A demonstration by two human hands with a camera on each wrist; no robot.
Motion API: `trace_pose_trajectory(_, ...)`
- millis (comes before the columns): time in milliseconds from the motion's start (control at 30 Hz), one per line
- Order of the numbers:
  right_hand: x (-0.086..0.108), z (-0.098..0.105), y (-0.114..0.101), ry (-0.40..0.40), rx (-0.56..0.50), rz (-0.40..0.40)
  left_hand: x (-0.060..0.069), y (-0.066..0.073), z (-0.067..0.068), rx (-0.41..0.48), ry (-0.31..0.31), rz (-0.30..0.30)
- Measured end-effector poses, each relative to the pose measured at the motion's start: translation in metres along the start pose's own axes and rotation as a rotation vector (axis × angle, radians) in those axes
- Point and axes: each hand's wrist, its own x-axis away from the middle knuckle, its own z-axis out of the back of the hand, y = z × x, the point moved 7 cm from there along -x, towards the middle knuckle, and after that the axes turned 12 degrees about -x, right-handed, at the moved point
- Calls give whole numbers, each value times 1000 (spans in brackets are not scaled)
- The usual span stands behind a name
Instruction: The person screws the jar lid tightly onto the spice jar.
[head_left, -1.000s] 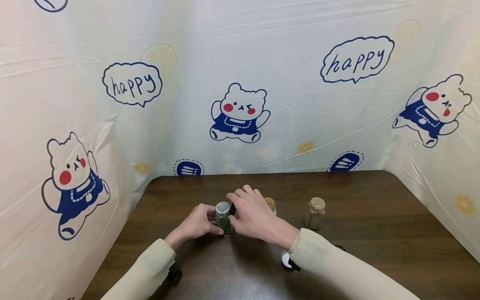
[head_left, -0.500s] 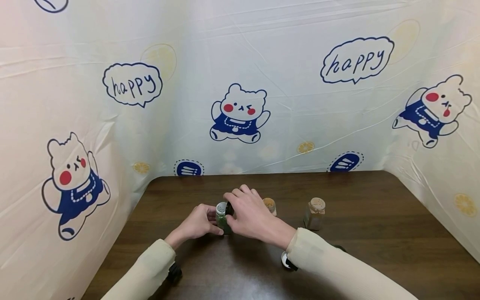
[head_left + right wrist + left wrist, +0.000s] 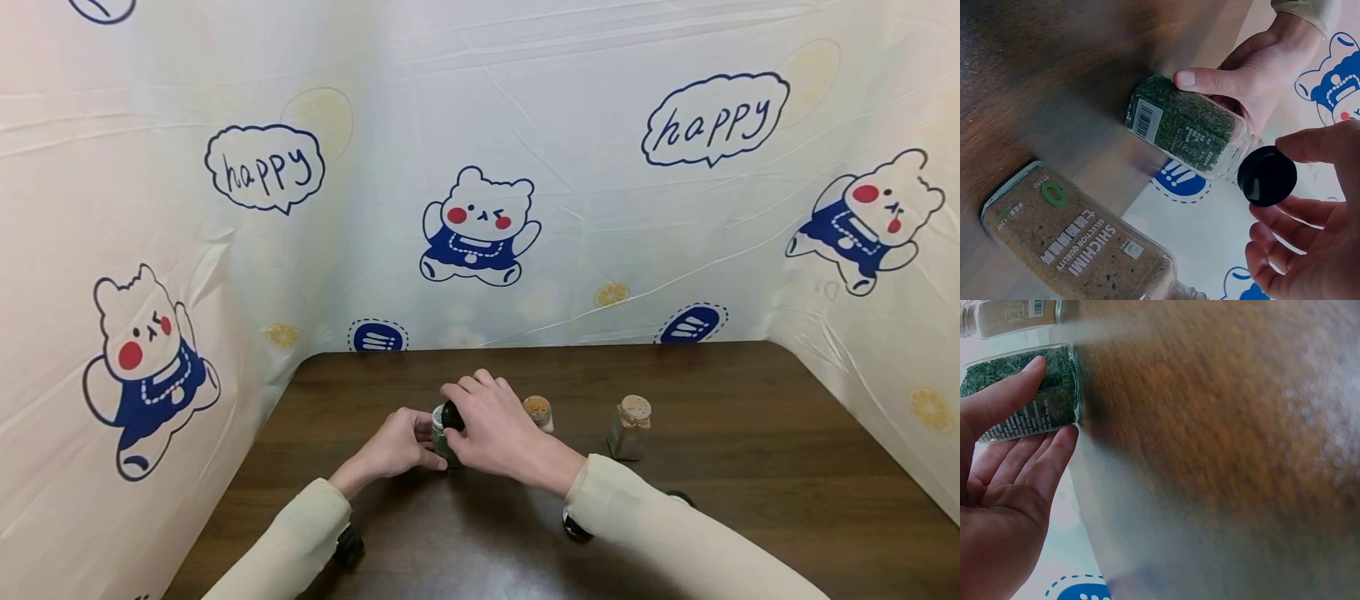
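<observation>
A glass spice jar of dried green herbs (image 3: 1182,128) stands upright on the table in the head view. My left hand (image 3: 395,443) holds it from the left, thumb on one side and fingers on the other, as the left wrist view also shows. Between thumb and fingers, my right hand (image 3: 495,433) pinches a black screw cap (image 3: 1266,177). In the right wrist view the cap is at the jar's mouth, slightly tilted; whether it sits on the thread I cannot tell. In the head view, the cap hides part of the jar's perforated top.
A shichimi jar (image 3: 1085,237) with an orange-looking top stands just right of my right hand. Farther right is another spice jar (image 3: 628,433) with a perforated top. A black cap (image 3: 576,527) lies under my right sleeve; a dark round thing (image 3: 681,498) shows behind it.
My right hand has moved left, bringing the black cap from beside the herb jar to over its top. My left hand has kept its hold on the jar.
</observation>
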Motion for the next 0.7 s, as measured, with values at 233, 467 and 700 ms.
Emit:
trace_pose_trajectory(233, -2, -3, 0, -10, -3, 1, 0, 0, 0, 6, 0, -3)
trace_pose_trajectory(467, -2, -7, 2, -23, -10, -2, 1, 1, 0, 4, -5, 0)
trace_pose_trajectory(700, -4, -10, 3, -32, -41, 0, 1, 1, 0, -13, -4, 4)
